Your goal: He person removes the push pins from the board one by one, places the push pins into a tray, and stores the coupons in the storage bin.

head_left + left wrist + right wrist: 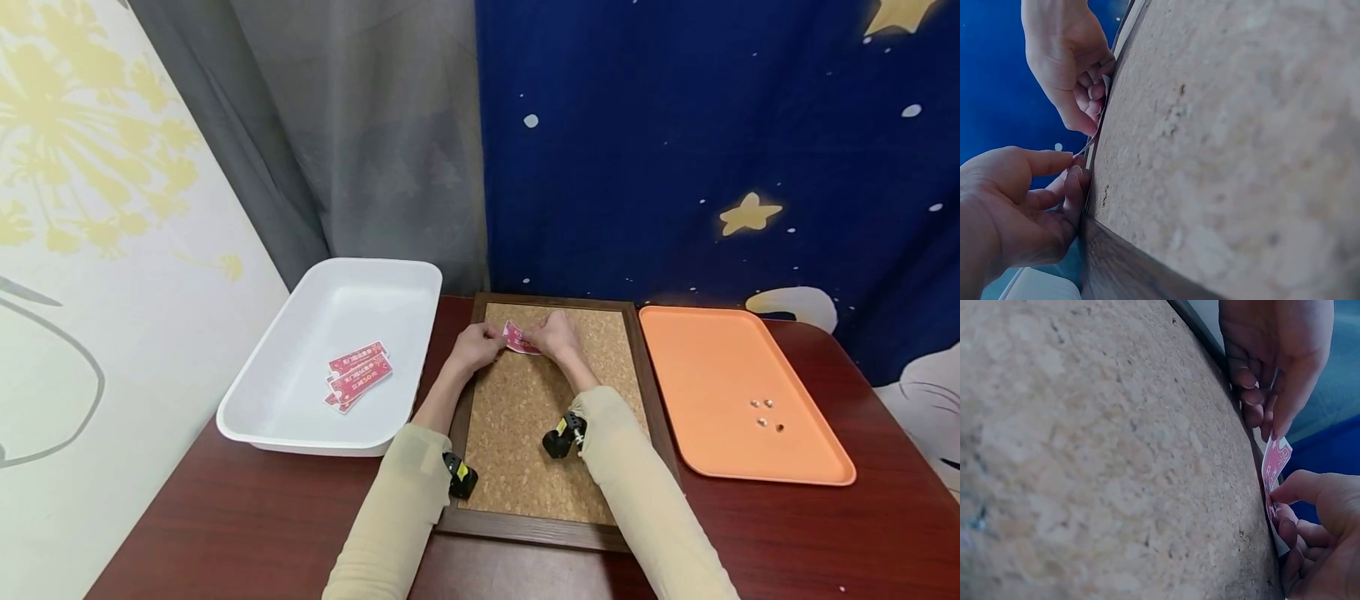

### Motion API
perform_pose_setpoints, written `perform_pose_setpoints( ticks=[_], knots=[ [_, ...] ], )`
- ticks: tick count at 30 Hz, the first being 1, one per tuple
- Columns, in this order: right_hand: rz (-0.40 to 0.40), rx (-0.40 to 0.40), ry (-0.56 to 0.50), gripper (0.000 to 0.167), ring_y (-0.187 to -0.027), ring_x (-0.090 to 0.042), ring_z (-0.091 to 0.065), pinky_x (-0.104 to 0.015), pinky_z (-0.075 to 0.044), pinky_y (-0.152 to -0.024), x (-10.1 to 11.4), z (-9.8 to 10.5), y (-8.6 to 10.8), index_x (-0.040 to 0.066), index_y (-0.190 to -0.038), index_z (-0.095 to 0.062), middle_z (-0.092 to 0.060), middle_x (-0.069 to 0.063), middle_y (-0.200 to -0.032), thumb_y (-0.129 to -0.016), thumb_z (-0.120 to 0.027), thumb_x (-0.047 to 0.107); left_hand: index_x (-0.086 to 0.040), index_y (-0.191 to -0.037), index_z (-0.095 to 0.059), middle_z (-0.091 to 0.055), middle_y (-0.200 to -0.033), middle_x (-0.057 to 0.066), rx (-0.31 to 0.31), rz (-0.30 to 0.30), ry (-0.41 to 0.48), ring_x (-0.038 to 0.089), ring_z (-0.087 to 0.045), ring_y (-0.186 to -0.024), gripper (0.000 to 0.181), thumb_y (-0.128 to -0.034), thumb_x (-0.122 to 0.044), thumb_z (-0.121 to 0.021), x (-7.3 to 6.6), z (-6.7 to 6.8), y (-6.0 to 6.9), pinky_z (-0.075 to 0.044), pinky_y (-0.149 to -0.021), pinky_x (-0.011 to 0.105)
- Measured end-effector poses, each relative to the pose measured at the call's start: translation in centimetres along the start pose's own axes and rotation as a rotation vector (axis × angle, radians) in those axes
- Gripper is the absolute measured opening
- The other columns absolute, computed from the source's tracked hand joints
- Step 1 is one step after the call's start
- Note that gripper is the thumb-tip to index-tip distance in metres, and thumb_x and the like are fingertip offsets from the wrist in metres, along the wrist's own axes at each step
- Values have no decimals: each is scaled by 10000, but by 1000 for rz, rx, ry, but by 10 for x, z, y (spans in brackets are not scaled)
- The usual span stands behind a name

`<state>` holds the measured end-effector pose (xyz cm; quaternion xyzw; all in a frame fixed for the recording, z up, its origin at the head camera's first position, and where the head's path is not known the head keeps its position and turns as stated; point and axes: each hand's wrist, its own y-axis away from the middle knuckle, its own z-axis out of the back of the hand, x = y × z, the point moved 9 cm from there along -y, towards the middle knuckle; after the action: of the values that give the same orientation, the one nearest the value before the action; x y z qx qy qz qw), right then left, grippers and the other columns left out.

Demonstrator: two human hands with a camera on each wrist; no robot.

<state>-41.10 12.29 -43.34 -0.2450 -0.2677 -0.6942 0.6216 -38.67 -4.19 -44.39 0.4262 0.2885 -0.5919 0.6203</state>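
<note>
A small pink and white paper coupon (pixel 515 337) is held over the upper part of a wood-framed cork board (pixel 517 417). My left hand (pixel 477 347) pinches its left end between thumb and fingers. On the right side, my right hand (pixel 557 335) grips the coupon between thumb and fingertips and covers part of it. In the right wrist view the coupon (pixel 1275 457) bends slightly, close to the cork. From the left wrist view the coupon (pixel 1106 87) appears nearly edge-on, with both hands beside it.
Left of the board stands a white plastic tub (pixel 300 417) with several more pink coupons (pixel 360 377) overlapping inside. To the right lies an orange tray (pixel 705 400) bearing several small shiny pieces (pixel 762 422). Behind the dark red table (pixel 300 517) hang grey and blue curtains (pixel 637 167).
</note>
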Motion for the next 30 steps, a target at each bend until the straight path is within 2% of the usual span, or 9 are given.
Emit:
perform_pose_setpoints(
  ticks=[6, 13, 16, 22, 25, 30],
  knots=[
    [-9, 16, 7, 404, -514, -109, -393, -259, -279, -483, -2, -1, -2, 159, -535, -533, -448, 71, -505, -835, -781, 265, -52, -870, -655, -591, -836, 47, -7, 6, 8, 151, -508, -683, 137, -969, -146, -647, -1, 1, 1, -393, -580, 252],
    [12, 18, 6, 418, -526, -115, -385, -271, -279, -501, -1, -1, -2, 164, -537, -507, -432, 79, -502, -831, -790, 251, -66, -841, -633, -576, -785, 37, -12, 8, 15, 142, -498, -654, 144, -964, -140, -649, 1, 2, 1, -384, -565, 247],
    [26, 17, 3, 386, -535, -117, -408, -267, -295, -501, 0, -1, -1, 153, -543, -541, -462, 76, -508, -821, -791, 249, -62, -847, -634, -573, -767, 36, -11, 9, 17, 144, -495, -650, 142, -967, -138, -643, 1, 2, 2, -383, -562, 249],
    [45, 8, -1, 227, -678, -161, -544, -263, -398, -572, 0, 1, 3, 81, -708, -715, -648, 9, -679, -806, -811, 262, -51, -870, -637, -573, -810, 43, -13, 5, 14, 149, -495, -681, 131, -970, -136, -637, 1, 2, 3, -385, -574, 252],
    [64, -6, 2, 223, -773, -192, -595, -279, -445, -640, 1, 2, 4, 54, -800, -759, -718, -48, -805, -800, -820, 268, -53, -862, -631, -587, -867, 50, -14, -3, 12, 161, -501, -721, 131, -967, -131, -639, 0, 2, 4, -389, -593, 255],
    [93, -19, -13, 237, -816, -207, -602, -293, -459, -692, 0, 4, 5, 35, -831, -769, -738, -94, -885, -803, -821, 264, -50, -853, -626, -601, -936, 58, -29, -17, 11, 180, -507, -782, 126, -960, -116, -638, -1, 3, 6, -390, -628, 257]
  ],
)
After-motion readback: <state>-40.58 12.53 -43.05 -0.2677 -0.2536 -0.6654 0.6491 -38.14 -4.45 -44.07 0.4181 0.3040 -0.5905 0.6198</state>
